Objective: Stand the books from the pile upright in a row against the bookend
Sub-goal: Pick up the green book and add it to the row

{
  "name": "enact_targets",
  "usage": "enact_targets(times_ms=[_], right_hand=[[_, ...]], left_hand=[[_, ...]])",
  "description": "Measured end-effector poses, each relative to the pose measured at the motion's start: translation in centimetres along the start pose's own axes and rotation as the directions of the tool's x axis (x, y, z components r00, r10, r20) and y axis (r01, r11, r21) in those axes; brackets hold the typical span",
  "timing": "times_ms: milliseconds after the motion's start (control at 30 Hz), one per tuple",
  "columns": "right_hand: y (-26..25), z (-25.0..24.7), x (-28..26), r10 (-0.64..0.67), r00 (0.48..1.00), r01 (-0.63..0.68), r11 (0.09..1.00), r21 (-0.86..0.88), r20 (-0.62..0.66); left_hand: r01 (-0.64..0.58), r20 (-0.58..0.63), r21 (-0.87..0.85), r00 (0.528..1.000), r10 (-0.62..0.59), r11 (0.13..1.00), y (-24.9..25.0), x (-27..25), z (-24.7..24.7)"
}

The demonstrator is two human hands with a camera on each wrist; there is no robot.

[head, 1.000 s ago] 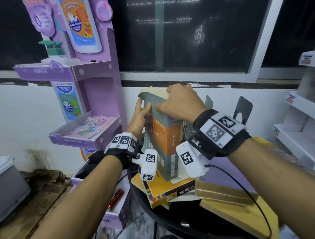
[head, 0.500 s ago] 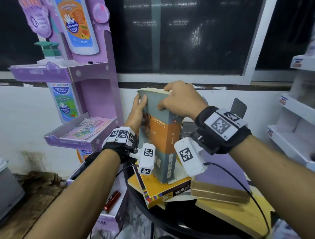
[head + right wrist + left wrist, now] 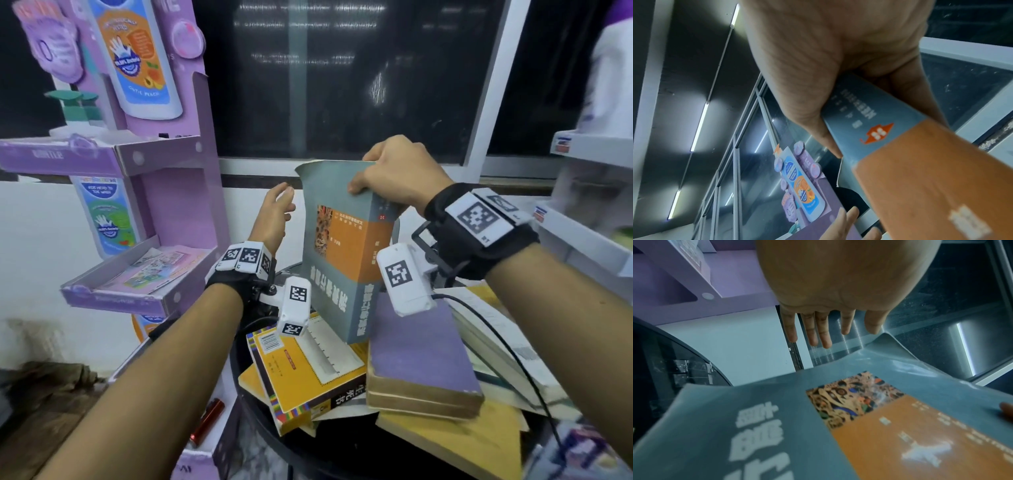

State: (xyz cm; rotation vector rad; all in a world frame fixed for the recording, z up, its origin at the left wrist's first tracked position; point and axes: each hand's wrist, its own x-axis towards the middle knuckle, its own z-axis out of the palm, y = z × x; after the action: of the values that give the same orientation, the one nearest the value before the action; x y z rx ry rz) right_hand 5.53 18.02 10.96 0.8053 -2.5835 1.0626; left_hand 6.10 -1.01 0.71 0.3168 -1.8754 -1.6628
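Note:
A thick grey-and-orange book (image 3: 342, 260) stands upright above the pile, spine toward me. My right hand (image 3: 363, 173) grips its top edge, thumb on the front cover and fingers over the top; the right wrist view shows the same hold on the book (image 3: 900, 154). Just left of the book, my left hand (image 3: 286, 198) is open and apart from it, with fingers (image 3: 824, 334) spread above the cover (image 3: 777, 426). The pile holds a yellow book (image 3: 308, 373) and a purple book (image 3: 418, 356). The bookend is hidden behind the book and my right wrist.
The pile lies on a round black table (image 3: 260, 421). A purple cardboard display stand (image 3: 178, 205) rises close on the left. White shelves (image 3: 582, 233) stand at the right. A red lighter (image 3: 207, 423) lies low on the left. A dark window is behind.
My left hand has let go of the book's left edge and drawn a little to the left. The right hand still holds the book's top, now alone.

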Motion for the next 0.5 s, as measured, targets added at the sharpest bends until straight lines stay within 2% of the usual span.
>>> enact_targets(times_ms=[300,500], right_hand=[[2.7,-2.5,3.6,0.089,0.993,-0.091,0.995,-0.028,-0.082],[3.7,-2.6,6.5,0.095,0.985,-0.108,0.990,-0.085,-0.142]], left_hand=[[0.038,0.020,0.105,0.999,-0.040,0.994,-1.2,3.2,2.7],[0.026,0.009,0.204,1.000,-0.028,0.979,-2.3,5.6,4.6]])
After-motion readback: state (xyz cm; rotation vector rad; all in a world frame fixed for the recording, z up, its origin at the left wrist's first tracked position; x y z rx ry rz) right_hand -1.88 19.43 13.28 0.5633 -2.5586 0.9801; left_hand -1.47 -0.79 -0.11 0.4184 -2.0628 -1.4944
